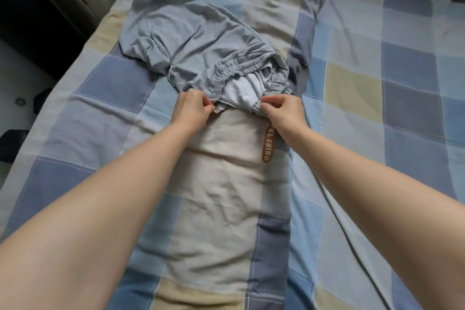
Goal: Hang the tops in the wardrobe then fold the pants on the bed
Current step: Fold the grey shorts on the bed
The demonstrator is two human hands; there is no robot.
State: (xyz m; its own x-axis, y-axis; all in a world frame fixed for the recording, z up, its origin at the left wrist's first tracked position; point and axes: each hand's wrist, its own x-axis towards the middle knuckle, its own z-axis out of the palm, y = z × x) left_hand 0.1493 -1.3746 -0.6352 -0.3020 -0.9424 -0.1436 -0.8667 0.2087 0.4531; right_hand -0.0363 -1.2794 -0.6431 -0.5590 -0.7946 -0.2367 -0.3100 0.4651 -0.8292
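Both hands on the waistband now! The pants (181, 35) lie rumpled on the quilt (221, 184), legs trailing away from the person, elastic waist nearest. The left hand (192, 108) pinches the waistband's left corner, and the right hand (283, 111) pinches its right corner, fingers curled tight on the gathered edge. This looks like thin, floppy jersey: light, soft, no stiffness at all, so it will sag and crease wherever it isn't held. Those two waist corners look like the sensible grip for shaking it flat before a fold.
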